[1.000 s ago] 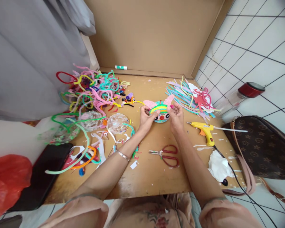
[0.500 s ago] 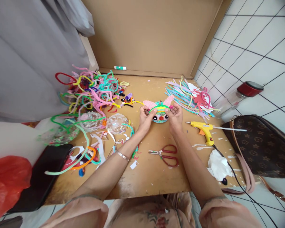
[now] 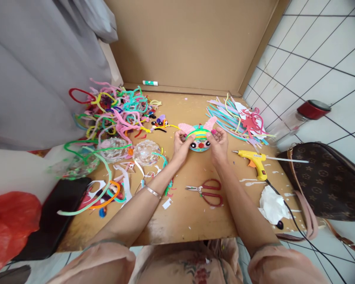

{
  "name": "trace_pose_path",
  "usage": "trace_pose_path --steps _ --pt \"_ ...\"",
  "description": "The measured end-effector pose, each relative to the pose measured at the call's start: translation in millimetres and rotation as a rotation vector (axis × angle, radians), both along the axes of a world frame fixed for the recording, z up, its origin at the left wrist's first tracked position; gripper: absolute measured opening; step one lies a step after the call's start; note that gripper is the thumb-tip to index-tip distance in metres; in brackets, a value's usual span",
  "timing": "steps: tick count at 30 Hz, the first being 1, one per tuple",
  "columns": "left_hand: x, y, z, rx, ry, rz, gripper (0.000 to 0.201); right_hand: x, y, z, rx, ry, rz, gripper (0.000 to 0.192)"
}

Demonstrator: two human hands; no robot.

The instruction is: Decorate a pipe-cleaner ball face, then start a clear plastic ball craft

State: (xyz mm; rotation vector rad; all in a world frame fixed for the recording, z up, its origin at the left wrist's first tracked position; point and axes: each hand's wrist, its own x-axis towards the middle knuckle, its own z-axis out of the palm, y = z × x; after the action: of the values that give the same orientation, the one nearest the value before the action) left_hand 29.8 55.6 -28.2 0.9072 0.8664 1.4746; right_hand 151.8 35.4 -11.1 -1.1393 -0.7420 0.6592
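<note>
From the head view we see the round animal face (image 3: 200,140) at the middle of the tabletop (image 3: 189,213), its eyes turned to us, its pink ears pointing away and outward, its long axis going left to right. The red scissors (image 3: 208,193) lie nearer to us, the yellow glue gun (image 3: 254,161) is to the right, and the pile of pipe cleaners (image 3: 112,114) is to the left. Nothing stands between. Our left hand (image 3: 181,146) and right hand (image 3: 219,145) each keep a narrow grip, pinching one side of the face.
</note>
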Motion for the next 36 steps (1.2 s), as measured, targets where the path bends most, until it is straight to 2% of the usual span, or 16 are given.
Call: trace_pose_path --steps 7,13,21,32,36 --pt "-7.8 4.3 3.2 -0.082 -0.092 -0.077 0.022 -0.5 -3.3 4.1 -0.006 -0.002 0.015 0.075" --pt "-8.4 2.7 6.2 -0.079 -0.110 -0.114 0.028 2.1 -1.3 -0.3 -0.014 -0.011 0.000 0.079" --pt "-6.9 1.2 4.5 -0.021 -0.057 -0.081 0.030 7.5 0.7 -5.1 -0.006 -0.038 0.007 0.078" --pt "-6.9 2.3 3.3 -0.001 -0.018 -0.061 0.030 1.3 -2.2 -3.6 -0.002 -0.077 -0.013 0.071" --pt "-6.3 2.0 2.4 0.003 -0.012 -0.057 0.030 1.1 -4.0 -0.7 -0.021 -0.072 0.014 0.076"
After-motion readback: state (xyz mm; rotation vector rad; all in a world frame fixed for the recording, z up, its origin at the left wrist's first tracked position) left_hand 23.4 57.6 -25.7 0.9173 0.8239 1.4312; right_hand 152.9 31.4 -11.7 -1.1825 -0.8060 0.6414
